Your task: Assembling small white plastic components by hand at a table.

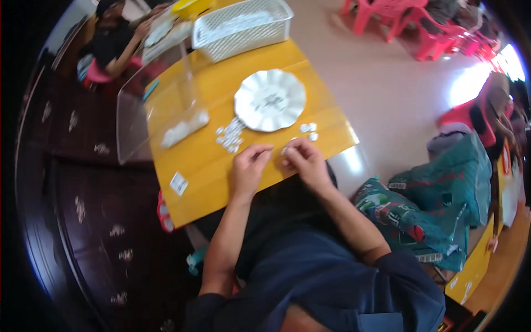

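My left hand [250,166] is just above the near edge of the yellow table [207,191], thumb and forefinger pinched; whatever they hold is too small to make out. Beside it, my right hand [307,163] is closed with a small white piece [285,150] at its fingertips. A loose cluster of small white round pieces [230,134] lies beyond my left hand. Several more white pieces [313,136] sit just past my right hand. Farther off is a white scalloped plate [247,105] with greenish marks at its centre.
A white basket [243,47] stands at the table's far edge. On the left are a clear plastic container [131,130], a white bundle [185,130], a blue stick [151,89] and a white card [178,183]. Green sacks [442,177] rest at right. Another person [113,41] sits far left.
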`<move>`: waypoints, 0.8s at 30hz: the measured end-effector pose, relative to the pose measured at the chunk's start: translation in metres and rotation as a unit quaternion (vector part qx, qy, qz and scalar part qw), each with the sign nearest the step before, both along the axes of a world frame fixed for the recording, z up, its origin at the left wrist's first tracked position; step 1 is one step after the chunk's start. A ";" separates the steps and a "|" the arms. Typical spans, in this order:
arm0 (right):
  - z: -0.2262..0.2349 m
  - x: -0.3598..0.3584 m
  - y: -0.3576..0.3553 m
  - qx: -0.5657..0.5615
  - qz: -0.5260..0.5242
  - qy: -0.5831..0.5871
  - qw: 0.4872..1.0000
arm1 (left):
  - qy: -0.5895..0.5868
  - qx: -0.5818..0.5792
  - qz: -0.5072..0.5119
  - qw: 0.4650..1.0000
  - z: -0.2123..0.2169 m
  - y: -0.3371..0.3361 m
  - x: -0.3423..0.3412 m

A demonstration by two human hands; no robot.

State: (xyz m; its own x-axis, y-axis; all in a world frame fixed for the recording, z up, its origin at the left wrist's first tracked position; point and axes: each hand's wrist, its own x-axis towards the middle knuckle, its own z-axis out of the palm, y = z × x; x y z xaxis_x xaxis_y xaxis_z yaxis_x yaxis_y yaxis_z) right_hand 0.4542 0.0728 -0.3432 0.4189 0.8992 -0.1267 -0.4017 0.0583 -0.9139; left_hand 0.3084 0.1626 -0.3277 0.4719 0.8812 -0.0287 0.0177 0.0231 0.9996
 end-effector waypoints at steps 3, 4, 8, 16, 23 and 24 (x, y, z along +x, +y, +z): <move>0.010 -0.010 0.000 -0.025 0.029 0.000 0.999 | -0.030 -0.005 0.020 0.999 -0.004 -0.004 -0.012; 0.009 -0.011 0.000 -0.030 0.029 -0.013 0.999 | -0.026 -0.006 0.026 0.999 -0.003 -0.005 -0.014; 0.009 -0.013 0.000 -0.044 0.028 -0.029 0.998 | -0.023 0.022 0.014 0.999 0.003 -0.007 -0.015; 0.009 -0.013 0.001 -0.035 0.028 -0.051 0.998 | -0.014 0.016 -0.010 1.000 0.000 -0.005 -0.014; 0.002 -0.014 0.002 -0.026 0.027 -0.050 0.998 | -0.016 0.038 -0.028 0.999 -0.001 -0.003 -0.015; 0.002 -0.014 0.002 -0.020 0.027 -0.047 0.998 | -0.011 0.040 -0.031 0.999 -0.002 -0.003 -0.015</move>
